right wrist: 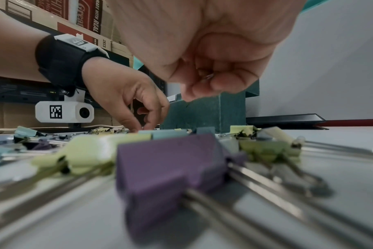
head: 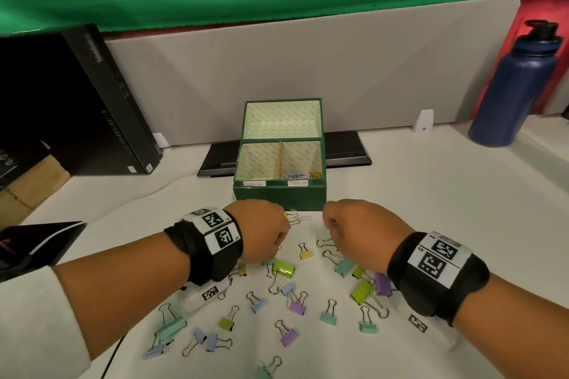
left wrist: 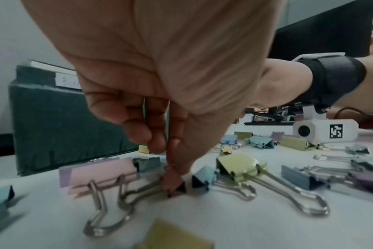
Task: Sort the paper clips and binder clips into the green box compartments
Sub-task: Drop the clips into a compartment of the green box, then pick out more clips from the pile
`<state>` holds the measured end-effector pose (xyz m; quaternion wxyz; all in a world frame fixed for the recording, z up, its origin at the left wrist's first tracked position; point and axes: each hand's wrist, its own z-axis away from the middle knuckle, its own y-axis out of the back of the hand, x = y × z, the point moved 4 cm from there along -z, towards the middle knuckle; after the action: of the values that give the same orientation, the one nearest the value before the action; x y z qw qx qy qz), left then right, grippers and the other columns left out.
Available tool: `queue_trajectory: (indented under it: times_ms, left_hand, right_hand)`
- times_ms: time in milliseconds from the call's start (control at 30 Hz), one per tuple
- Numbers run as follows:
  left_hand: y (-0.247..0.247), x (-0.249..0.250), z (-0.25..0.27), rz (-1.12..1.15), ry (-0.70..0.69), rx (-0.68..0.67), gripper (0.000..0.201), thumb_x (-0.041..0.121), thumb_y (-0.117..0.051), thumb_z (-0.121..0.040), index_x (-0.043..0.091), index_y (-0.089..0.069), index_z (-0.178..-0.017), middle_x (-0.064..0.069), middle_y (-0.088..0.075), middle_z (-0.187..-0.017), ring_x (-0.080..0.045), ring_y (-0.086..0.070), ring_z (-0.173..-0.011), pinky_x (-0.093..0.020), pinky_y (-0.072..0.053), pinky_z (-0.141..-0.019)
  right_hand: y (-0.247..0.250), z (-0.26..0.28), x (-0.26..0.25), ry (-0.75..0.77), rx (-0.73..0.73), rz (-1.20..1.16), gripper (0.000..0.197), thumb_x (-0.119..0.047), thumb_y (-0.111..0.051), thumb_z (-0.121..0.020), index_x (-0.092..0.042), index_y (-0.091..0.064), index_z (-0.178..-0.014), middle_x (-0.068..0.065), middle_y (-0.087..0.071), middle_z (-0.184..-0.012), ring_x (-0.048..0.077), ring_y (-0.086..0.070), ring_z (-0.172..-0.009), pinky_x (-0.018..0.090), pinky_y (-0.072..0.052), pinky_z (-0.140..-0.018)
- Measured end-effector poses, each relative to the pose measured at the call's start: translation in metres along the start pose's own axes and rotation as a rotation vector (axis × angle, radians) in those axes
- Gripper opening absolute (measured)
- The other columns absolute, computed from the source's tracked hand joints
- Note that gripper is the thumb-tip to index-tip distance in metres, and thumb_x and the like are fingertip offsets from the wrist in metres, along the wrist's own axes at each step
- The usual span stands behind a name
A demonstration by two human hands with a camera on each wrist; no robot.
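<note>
The green box (head: pixel 278 197) stands open mid-table with two front compartments. Coloured paper clips (head: pixel 303 176) lie in the right one; the left one looks bare. Pastel binder clips (head: pixel 297 306) are scattered in front of it. My left hand (head: pixel 264 234) is curled down just before the box. Its thumb and forefinger (left wrist: pixel 177 166) pinch a small pink clip (left wrist: pixel 173 181) on the table. My right hand (head: pixel 341 224) hovers beside it, with its fingers (right wrist: pixel 228 82) curled round a small silver paper clip (right wrist: pixel 209 76). Loose paper clips (head: pixel 297 219) lie by the box front.
A dark blue bottle (head: pixel 517 86) stands back right and a black computer tower (head: pixel 101 101) back left. A flat black device (head: pixel 348 152) lies behind the box, against a grey partition (head: pixel 308 64). A dark notebook (head: pixel 40 243) lies at the left edge.
</note>
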<state>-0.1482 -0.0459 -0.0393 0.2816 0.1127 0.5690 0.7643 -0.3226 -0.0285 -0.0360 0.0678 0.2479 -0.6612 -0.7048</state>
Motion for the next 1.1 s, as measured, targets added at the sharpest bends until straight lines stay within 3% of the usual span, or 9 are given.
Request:
queue_trajectory:
  times_ms: [100, 200, 333, 433, 567, 800, 867, 967, 1100]
  left_hand:
    - [0.009, 0.003, -0.002, -0.024, 0.036, 0.042, 0.014, 0.030, -0.059, -0.082, 0.026, -0.046, -0.077, 0.006, -0.052, -0.084, -0.017, -0.052, -0.075, -0.027, -0.042, -0.060]
    - [0.025, 0.005, -0.012, 0.203, 0.081, 0.150, 0.016, 0.021, -0.058, -0.081, 0.022, -0.045, -0.073, 0.002, -0.054, -0.076, -0.019, -0.054, -0.071, -0.026, -0.037, -0.055]
    - [0.028, 0.012, -0.025, 0.351, 0.041, 0.196, 0.016, 0.008, -0.055, -0.087, 0.022, -0.052, -0.093, 0.004, -0.058, -0.084, -0.018, -0.055, -0.078, -0.025, -0.040, -0.059]
    - [0.023, 0.024, -0.033, 0.121, -0.002, 0.082, 0.030, 0.005, -0.048, -0.092, 0.018, -0.054, -0.118, -0.001, -0.059, -0.105, -0.020, -0.055, -0.093, -0.026, -0.041, -0.074]
    - [0.013, 0.034, -0.046, -0.235, -0.047, -0.014, 0.026, 0.013, -0.038, -0.100, 0.007, -0.062, -0.106, -0.010, -0.060, -0.110, -0.028, -0.055, -0.103, -0.032, -0.044, -0.087]
    - [0.015, 0.036, -0.050, -0.179, 0.018, 0.018, 0.026, 0.019, -0.051, -0.095, 0.012, -0.062, -0.118, -0.005, -0.061, -0.120, -0.027, -0.061, -0.109, -0.035, -0.049, -0.087]
    - [0.017, 0.034, -0.047, -0.127, 0.028, 0.005, 0.023, 0.024, -0.051, -0.094, 0.016, -0.062, -0.111, -0.002, -0.063, -0.110, -0.027, -0.062, -0.100, -0.035, -0.050, -0.085]
    - [0.042, 0.031, -0.037, 0.084, 0.027, 0.153, 0.009, 0.025, -0.047, -0.093, 0.020, -0.051, -0.088, 0.001, -0.056, -0.084, -0.018, -0.052, -0.072, -0.029, -0.043, -0.062]
    - [0.080, -0.010, -0.046, 0.218, 0.158, 0.289, 0.010, 0.013, -0.045, -0.099, 0.012, -0.055, -0.100, 0.000, -0.054, -0.084, -0.013, -0.046, -0.068, -0.023, -0.033, -0.059]
  right_hand:
    - [0.000, -0.001, 0.002, -0.011, 0.009, 0.044, 0.015, -0.023, -0.038, -0.101, -0.020, -0.046, -0.089, -0.003, -0.051, -0.077, 0.018, -0.053, -0.072, 0.021, -0.028, -0.050]
    - [0.001, -0.001, 0.007, -0.072, 0.031, 0.063, 0.017, -0.027, -0.039, -0.100, -0.020, -0.044, -0.086, -0.004, -0.048, -0.074, 0.016, -0.051, -0.068, 0.024, -0.029, -0.051]
    - [0.003, 0.003, 0.012, -0.147, 0.016, 0.100, 0.010, -0.027, -0.041, -0.096, -0.020, -0.048, -0.092, -0.003, -0.051, -0.081, 0.020, -0.055, -0.075, 0.029, -0.043, -0.061]
    - [0.006, 0.008, 0.016, -0.185, 0.005, 0.113, 0.012, -0.029, -0.044, -0.095, -0.021, -0.051, -0.099, -0.004, -0.050, -0.084, 0.019, -0.054, -0.077, 0.030, -0.044, -0.065]
    - [0.008, 0.015, 0.020, -0.202, 0.003, 0.128, 0.026, -0.034, -0.044, -0.096, -0.020, -0.056, -0.115, -0.005, -0.047, -0.089, 0.018, -0.052, -0.079, 0.029, -0.046, -0.069]
    - [0.008, 0.017, 0.021, -0.205, 0.025, 0.122, 0.026, -0.035, -0.042, -0.098, -0.020, -0.052, -0.117, -0.004, -0.044, -0.091, 0.016, -0.049, -0.079, 0.029, -0.042, -0.067]
    - [0.009, 0.017, 0.021, -0.205, 0.032, 0.118, 0.024, -0.035, -0.041, -0.098, -0.019, -0.051, -0.114, -0.004, -0.044, -0.090, 0.016, -0.048, -0.078, 0.029, -0.040, -0.066]
    - [0.010, 0.018, 0.021, -0.187, 0.047, 0.099, 0.019, -0.033, -0.040, -0.099, -0.020, -0.049, -0.111, -0.006, -0.042, -0.085, 0.016, -0.048, -0.075, 0.028, -0.039, -0.064]
    - [0.008, 0.015, 0.022, -0.173, 0.034, 0.070, 0.017, -0.029, -0.037, -0.102, -0.020, -0.049, -0.109, -0.010, -0.041, -0.075, 0.011, -0.045, -0.066, 0.025, -0.036, -0.056]
